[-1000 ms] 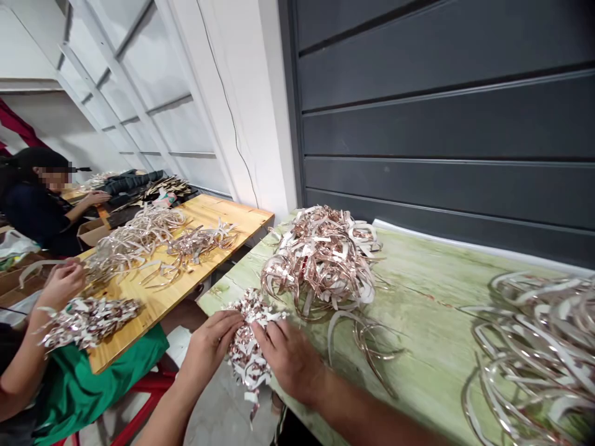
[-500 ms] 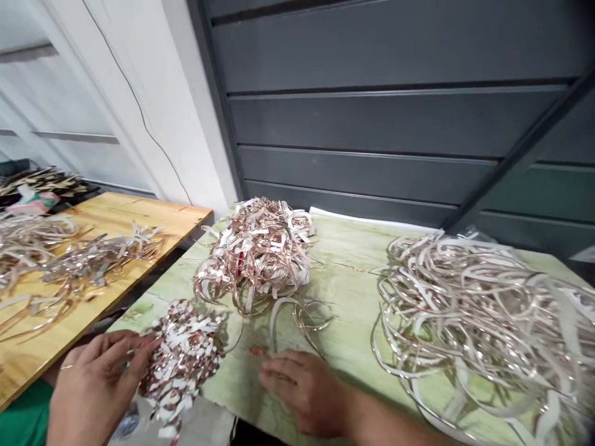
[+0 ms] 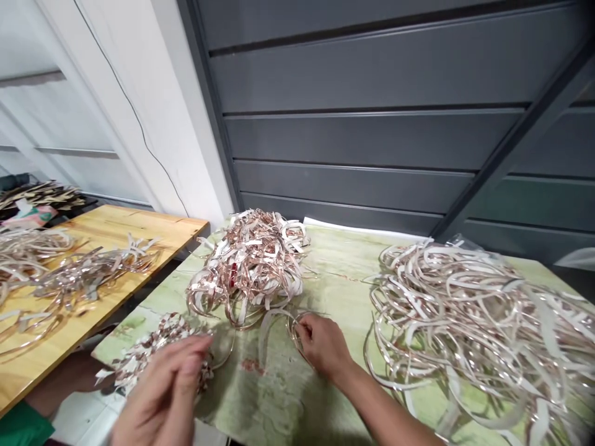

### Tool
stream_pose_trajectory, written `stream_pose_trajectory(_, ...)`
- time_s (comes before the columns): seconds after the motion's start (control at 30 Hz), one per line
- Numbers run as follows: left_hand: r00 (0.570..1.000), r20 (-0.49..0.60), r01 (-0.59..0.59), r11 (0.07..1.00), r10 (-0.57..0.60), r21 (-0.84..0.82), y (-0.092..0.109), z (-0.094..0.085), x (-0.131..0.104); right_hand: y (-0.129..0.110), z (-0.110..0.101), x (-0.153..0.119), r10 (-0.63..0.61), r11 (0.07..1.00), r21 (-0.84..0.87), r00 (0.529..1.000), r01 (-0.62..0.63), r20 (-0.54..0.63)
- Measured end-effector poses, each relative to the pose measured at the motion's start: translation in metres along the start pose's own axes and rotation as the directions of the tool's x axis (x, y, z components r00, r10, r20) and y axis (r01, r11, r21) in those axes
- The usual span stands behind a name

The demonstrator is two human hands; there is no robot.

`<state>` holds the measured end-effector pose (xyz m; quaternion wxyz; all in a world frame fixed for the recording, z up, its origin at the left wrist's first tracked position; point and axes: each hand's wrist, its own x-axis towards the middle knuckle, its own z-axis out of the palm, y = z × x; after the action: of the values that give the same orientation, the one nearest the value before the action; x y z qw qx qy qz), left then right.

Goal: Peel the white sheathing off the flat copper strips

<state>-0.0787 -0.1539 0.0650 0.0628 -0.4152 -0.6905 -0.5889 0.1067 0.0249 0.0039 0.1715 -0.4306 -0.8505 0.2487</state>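
Note:
My right hand point(image 3: 323, 347) is closed, with thumb and fingers pinching the thin rose-gold strips point(image 3: 294, 328) that lie curled on the green table. Next to them a pale strip point(image 3: 264, 334) arches on the table top. My left hand point(image 3: 160, 393), slightly blurred, is in front of a heap of short white and rose-gold pieces point(image 3: 158, 341). Its fingers are pressed together, and I cannot make out whether anything is between them. Behind both hands rises a tangled pile of rose-gold and white strips point(image 3: 255, 260), with a small red piece point(image 3: 233, 274) in it.
A larger pile of long shiny strips point(image 3: 465, 310) covers the right of the green table point(image 3: 334, 266). On the left, a wooden table point(image 3: 116, 217) holds more strips point(image 3: 93, 272). Another person's green garment point(image 3: 25, 424) and arm point(image 3: 60, 378) show at lower left. A dark panelled wall point(image 3: 348, 136) stands behind.
My right hand has moved up and away from me to the loose strips and closed on them. My left hand has moved right, across the front of the small heap.

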Motion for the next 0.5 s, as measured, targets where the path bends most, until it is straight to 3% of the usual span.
stream_pose_trajectory(0.07,0.993,0.117,0.001,1.000,-0.004,0.023,0.017,0.022,-0.007,-0.004,-0.004,-0.001,-0.025,1.000,0.018,1.000,0.025,-0.003)
stream_pose_trajectory(0.17,0.980,0.196,0.036,0.999,-0.042,0.033,0.014,0.045,-0.003,-0.003,-0.022,-0.008,-0.066,0.995,0.077,0.998,0.067,-0.021)
stream_pose_trajectory(0.27,0.956,0.223,0.212,0.974,-0.189,-0.085,0.002,0.066,0.005,0.003,-0.043,-0.016,-0.038,0.970,0.237,0.997,0.054,-0.071)
stream_pose_trajectory(0.37,0.905,0.280,0.390,0.885,-0.319,-0.254,-0.002,0.095,0.004,0.013,-0.062,-0.021,0.091,0.895,0.444,0.990,-0.035,-0.106)
stream_pose_trajectory(0.43,0.920,0.309,0.340,0.885,-0.242,-0.318,0.002,0.117,-0.002,0.020,-0.073,-0.022,0.171,0.826,0.558,0.979,-0.079,-0.113)
stream_pose_trajectory(0.5,0.960,0.278,0.138,0.932,-0.042,-0.336,0.010,0.138,-0.007,0.026,-0.082,-0.023,0.225,0.767,0.634,0.966,-0.098,-0.123)
